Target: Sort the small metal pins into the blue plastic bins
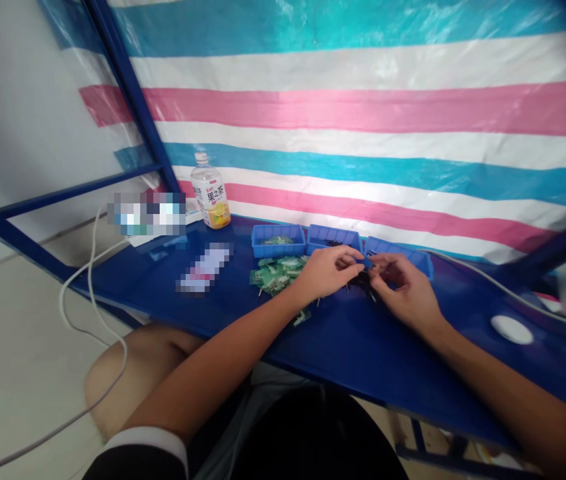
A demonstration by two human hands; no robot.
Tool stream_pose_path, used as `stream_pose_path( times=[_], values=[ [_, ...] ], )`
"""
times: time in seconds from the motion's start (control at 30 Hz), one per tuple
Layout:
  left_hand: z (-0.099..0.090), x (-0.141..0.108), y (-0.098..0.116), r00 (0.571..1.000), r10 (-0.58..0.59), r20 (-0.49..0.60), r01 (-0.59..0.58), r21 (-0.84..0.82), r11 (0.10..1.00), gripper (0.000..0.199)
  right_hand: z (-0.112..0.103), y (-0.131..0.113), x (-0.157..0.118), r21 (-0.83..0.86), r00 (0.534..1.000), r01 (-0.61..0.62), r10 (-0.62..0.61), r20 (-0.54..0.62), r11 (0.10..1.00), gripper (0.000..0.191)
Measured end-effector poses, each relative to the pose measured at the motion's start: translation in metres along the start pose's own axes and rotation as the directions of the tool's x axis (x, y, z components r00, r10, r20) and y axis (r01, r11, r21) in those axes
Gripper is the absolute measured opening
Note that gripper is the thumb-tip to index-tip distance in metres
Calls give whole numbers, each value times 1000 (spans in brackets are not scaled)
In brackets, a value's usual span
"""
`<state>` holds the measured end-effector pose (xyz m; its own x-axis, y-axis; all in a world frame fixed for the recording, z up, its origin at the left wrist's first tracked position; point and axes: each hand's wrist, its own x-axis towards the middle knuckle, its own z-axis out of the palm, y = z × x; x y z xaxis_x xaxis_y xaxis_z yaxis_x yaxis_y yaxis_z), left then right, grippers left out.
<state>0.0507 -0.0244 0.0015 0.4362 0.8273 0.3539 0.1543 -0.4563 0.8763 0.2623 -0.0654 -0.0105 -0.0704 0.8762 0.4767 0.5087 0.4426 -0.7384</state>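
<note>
A small blue piece [366,264] is pinched between my two hands, in front of the blue bins. My left hand [330,270] grips it from the left with thumb and fingers. From the right, my right hand [405,287] has its thumb and fingertips closed at the piece's other side. Dark slender parts [363,285] lie on the table just under my fingers. Left of them is a pile of green circuit boards [277,273], with a loose green board [301,317] below my left wrist.
Three blue bins stand along the back: left bin [279,251], middle bin [335,233], right bin [425,267]. A drink bottle [213,197] and blurred-out items are at left. A white round object [511,329] and a cable [493,280] lie right on the blue table [353,353].
</note>
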Motion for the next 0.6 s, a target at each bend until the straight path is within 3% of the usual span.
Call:
stream_pose_path(
  times=[0.13, 0.33, 0.6],
  values=[
    [1, -2, 4, 999, 20, 47, -22, 42, 999, 31, -3, 1, 1, -73, 1000, -13, 13, -3, 997, 22],
    [2, -2, 1, 998, 63, -5, -62, 74, 995, 27, -1, 5, 3, -42, 997, 78, -77, 15, 996, 22],
    [1, 1, -4, 1000, 14, -23, -13, 10, 1000, 23, 0, 4, 0, -5, 998, 25, -25, 54, 1000, 25]
  ],
)
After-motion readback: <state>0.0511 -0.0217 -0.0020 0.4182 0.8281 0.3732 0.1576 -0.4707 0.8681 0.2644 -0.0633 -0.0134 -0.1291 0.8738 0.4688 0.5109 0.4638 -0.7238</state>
